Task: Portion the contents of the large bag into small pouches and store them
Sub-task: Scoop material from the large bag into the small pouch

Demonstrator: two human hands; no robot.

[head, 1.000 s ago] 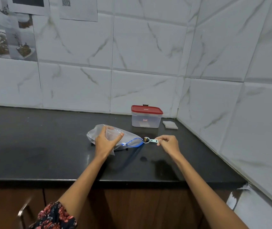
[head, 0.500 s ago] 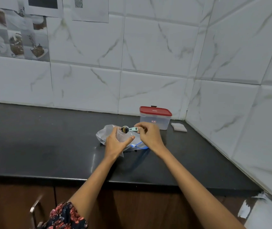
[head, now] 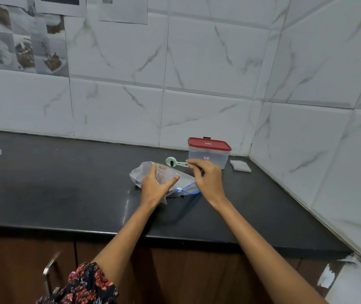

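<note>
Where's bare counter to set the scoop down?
Bare counter runs left of the bag, and along the front edge. It's crowded at the corner: box, pouch stack, both hands over the bag.

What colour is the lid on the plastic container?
Red, on the clear container by the wall; head view.

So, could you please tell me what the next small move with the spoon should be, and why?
Probably tip the green spoon a little further so its load drops into the small pouch. The right hand pinches the handle with the bowl tilted just above the pouch mouth, which the left hand holds open over the large bag.
</note>
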